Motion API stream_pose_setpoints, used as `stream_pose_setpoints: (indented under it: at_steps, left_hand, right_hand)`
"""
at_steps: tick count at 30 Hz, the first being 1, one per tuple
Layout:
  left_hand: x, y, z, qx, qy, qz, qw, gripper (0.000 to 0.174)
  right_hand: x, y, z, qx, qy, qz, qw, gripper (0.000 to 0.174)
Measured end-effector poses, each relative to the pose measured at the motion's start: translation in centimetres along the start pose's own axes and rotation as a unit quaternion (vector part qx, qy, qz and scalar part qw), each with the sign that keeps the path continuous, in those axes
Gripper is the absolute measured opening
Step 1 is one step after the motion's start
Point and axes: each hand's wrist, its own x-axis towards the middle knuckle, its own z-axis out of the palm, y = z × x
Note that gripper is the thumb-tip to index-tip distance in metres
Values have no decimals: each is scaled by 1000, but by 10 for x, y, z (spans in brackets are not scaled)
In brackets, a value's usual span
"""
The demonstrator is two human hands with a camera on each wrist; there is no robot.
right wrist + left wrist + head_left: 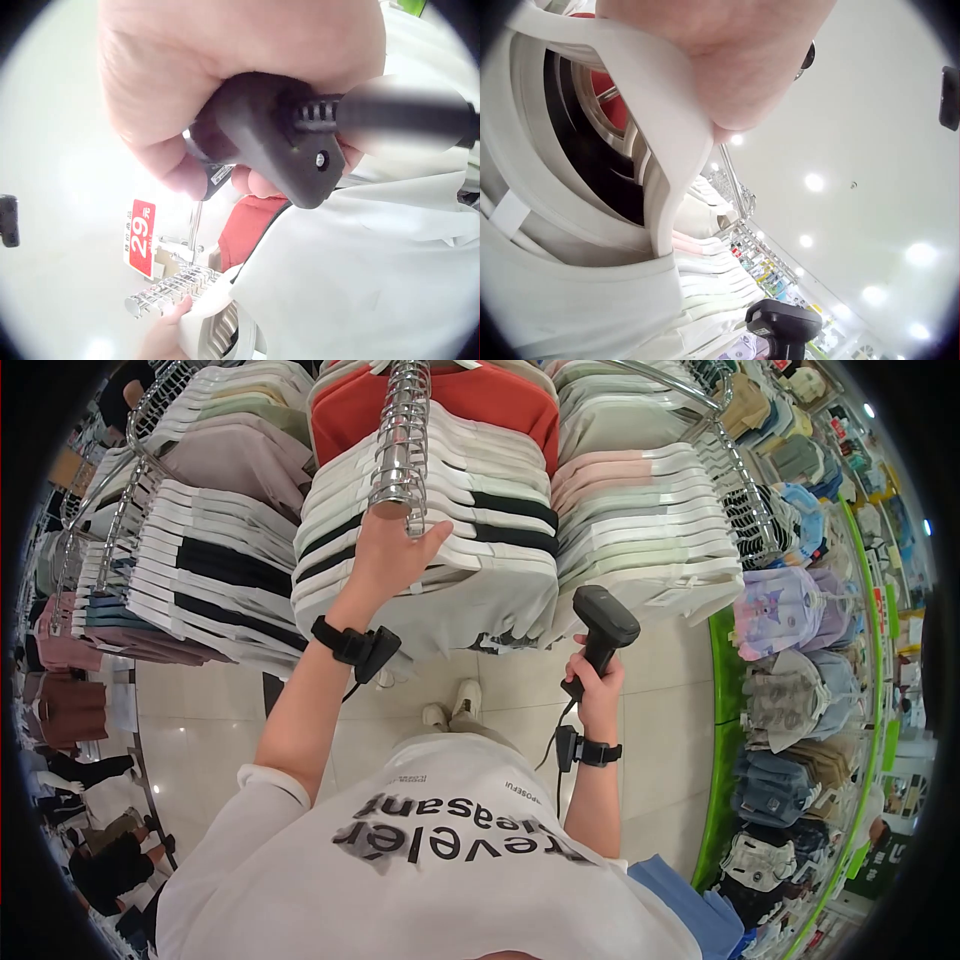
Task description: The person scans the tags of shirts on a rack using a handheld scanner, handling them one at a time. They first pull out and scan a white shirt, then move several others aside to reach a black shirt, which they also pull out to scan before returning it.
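My left hand point(390, 560) is at the front of the middle row of hanging shirts, under the end of the chrome rail point(391, 485). Its thumb stands out to the right and its other fingers are hidden. A white hanger point(656, 97) with a pale shirt point(585, 300) lies against that hand in the left wrist view. My right hand point(597, 685) grips the handle of a black barcode scanner point(607, 618), its head raised and its cord point(556, 740) hanging down. The scanner's handle end point(281, 142) fills the middle of the right wrist view.
Rows of shirts on hangers stand to the left point(215, 570) and right point(650, 530). Behind the front shirts hangs a red garment point(480, 405). A red and white price sign point(140, 238) reads 29. More clothes hang along a green-edged display point(728, 690) at the right.
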Motion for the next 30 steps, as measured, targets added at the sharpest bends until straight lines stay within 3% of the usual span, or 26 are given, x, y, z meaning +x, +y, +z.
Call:
stream_pose_setpoints:
  at_steps: [10, 12, 16, 18, 21, 24, 30]
  left_hand:
    - [-6, 0, -6, -5, -25, -22, 999, 42]
    - [-15, -5, -6, -128, -27, -109, 985, 51]
    - [-44, -8, -18, -176, 3, -127, 976, 60]
    - [-59, -6, -33, -14, 52, -57, 997, 63]
    - [-82, -17, -63, 83, 36, -51, 995, 59]
    - [-111, -28, -88, 154, 16, -92, 984, 54]
    - [-148, -50, -108, 174, -16, -141, 974, 41]
  right_hand:
    - [1, -14, 5, -11, -11, -9, 1000, 31]
    - [1, -15, 4, -16, -12, -10, 1000, 31]
    - [0, -13, -1, -19, -7, -14, 1000, 31]
    - [0, -11, -5, -18, 1, -20, 1000, 31]
    - [-2, -10, -9, -15, 16, -11, 1000, 30]
    - [-2, -7, -15, -24, 27, -18, 999, 28]
    - [-1, -11, -4, -22, 23, -19, 999, 27]
